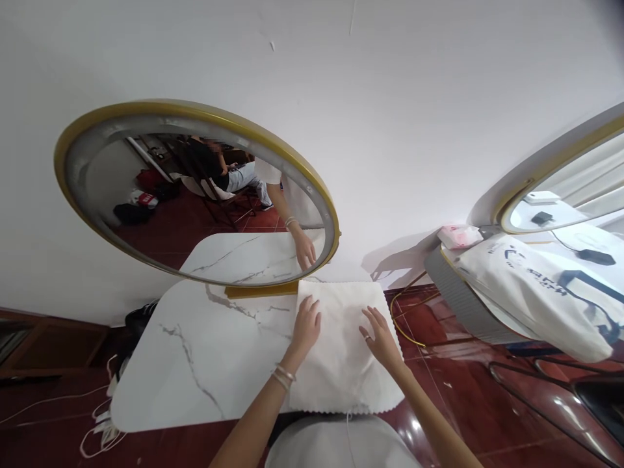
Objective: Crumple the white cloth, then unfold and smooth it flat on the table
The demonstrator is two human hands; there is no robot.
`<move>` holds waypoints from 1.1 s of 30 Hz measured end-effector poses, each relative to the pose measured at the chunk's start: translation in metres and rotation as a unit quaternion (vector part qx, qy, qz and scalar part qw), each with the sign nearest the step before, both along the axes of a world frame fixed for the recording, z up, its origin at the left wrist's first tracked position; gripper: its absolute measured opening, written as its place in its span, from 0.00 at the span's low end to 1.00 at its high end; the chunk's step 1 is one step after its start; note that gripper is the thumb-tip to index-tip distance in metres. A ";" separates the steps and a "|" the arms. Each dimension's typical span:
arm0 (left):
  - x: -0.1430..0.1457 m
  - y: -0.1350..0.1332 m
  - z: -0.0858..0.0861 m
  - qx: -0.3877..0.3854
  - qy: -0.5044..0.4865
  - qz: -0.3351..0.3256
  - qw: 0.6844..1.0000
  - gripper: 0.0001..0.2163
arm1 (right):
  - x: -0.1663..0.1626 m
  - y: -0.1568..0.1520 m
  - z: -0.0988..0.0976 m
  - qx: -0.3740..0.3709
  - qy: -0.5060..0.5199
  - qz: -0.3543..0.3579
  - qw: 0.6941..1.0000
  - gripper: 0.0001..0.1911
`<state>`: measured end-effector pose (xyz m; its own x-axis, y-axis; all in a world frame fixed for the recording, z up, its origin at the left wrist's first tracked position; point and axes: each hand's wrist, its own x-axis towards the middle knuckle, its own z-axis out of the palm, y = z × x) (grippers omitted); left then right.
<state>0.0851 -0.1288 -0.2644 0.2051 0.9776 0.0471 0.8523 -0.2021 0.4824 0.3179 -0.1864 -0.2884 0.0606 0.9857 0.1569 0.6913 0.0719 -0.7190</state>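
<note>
A white cloth [341,380] with zigzag-cut edges is spread over the right end of the marble-patterned table [160,370]. On its left side rests my left hand [306,325], fingers stretched forward and slightly apart, with bangles at the wrist. My right hand [381,341] lies on the cloth's right side, its fingers spread and a ring on one of them. Neither hand grips anything. Soft creases run across the cloth between the hands. A thin pale thread [349,432] hangs from the near edge over my lap.
A gold-rimmed oval mirror [244,260] stands at the back of the table, reflecting a seated person and my arm. To the right, another table [487,318] carries a white printed bag [541,292] and a tissue pack [459,236]. White cables [103,426] lie at the lower left.
</note>
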 end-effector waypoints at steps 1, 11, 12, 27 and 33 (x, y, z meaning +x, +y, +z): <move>0.008 0.004 -0.005 0.009 0.001 -0.001 1.000 0.21 | -0.006 0.008 -0.001 -0.001 -0.026 0.001 1.000 0.26; 0.010 -0.002 -0.040 0.105 0.067 0.060 0.990 0.29 | -0.046 0.040 -0.016 -0.042 -0.324 -0.034 0.944 0.29; 0.010 -0.001 -0.040 0.107 0.066 0.061 0.990 0.30 | -0.045 0.041 -0.016 -0.039 -0.324 -0.029 0.945 0.29; 0.014 0.031 -0.018 0.077 0.073 0.136 0.985 0.30 | -0.056 0.071 -0.006 0.009 -0.299 0.090 0.950 0.29; 0.003 0.077 -0.012 0.005 0.079 0.118 0.990 0.21 | -0.081 0.117 -0.003 -0.008 -0.279 0.124 0.952 0.27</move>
